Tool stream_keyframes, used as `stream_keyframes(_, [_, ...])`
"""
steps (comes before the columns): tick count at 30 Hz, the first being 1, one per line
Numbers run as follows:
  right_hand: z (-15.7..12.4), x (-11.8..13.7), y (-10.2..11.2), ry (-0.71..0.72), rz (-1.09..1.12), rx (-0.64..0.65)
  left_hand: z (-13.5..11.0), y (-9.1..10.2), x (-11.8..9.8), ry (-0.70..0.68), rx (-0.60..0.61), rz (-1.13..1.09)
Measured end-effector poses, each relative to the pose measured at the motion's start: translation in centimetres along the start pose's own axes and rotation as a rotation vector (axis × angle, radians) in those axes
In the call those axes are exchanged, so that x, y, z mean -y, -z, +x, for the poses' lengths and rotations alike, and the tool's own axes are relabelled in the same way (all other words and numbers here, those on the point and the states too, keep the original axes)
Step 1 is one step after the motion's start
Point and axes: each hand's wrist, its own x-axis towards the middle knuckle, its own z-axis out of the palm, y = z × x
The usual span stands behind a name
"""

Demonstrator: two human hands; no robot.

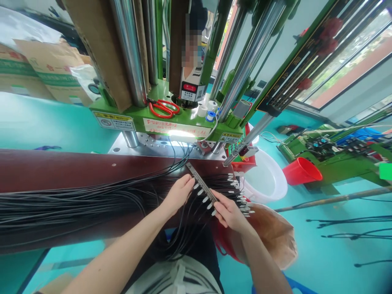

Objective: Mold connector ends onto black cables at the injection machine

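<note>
A long, narrow metal bar (201,182), seemingly a mould plate, lies slanted between my hands. My left hand (183,189) is closed at its upper left end, where fingers meet the bar and the first connector. My right hand (227,209) grips the lower right end, thumb on top. Several pale connector ends (206,199) stick out along the bar's near edge, with black cables (184,232) hanging from them towards my lap. Behind the bar stands a green press machine (137,118), and more black cables (174,166) run into its lit opening.
A thick bundle of black cables (76,204) covers the brown table (55,167) on the left. Loose connector ends (245,206) lie at the table's right edge. Red-handled scissors (163,109) rest on the press. A white tub (277,175), red bucket (303,171) and brown bag (275,232) stand right.
</note>
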Motion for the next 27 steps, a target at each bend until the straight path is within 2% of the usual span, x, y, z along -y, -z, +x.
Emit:
stream_keyframes(3, [0.4,1.6,2.4,-0.027,-0.058,0.078,-0.1,0.2,-0.5,-0.061,0.015,0.239])
stream_keyframes(6, [2.0,3.6,4.9,-0.096,-0.199,0.168,-0.9,0.9,-1.6,-0.226,-0.077,0.545])
stream_keyframes(8, [3.8,4.8,6.1,-0.128,-0.312,0.24,-1.6,1.8,-2.4,-0.315,-0.137,0.674])
stream_keyframes(11, [7.4,6.2,6.7,-0.11,-0.437,0.35,-2.2,3.5,-3.4,-0.363,-0.157,0.707])
stream_keyframes(14, [11.2,7.0,6.3,-0.025,-0.575,0.382,-1.8,5.4,-3.7,-0.388,-0.219,0.685])
stream_keyframes(19, [15.6,6.5,4.8,0.26,-0.721,0.379,-0.1,7.8,-3.8,-0.468,-0.332,0.803])
stream_keyframes(23, [16.4,5.4,4.2,0.311,-0.703,0.312,1.4,8.1,-3.5,-0.491,-0.319,0.874])
stream_keyframes(25, [16.6,5.6,4.4,0.315,-0.689,0.225,2.3,8.0,-3.0,-0.458,-0.304,0.876])
stream_keyframes(27, [17.4,6.4,4.5,0.33,-0.668,0.07,3.0,7.8,-2.3,-0.417,-0.298,0.881])
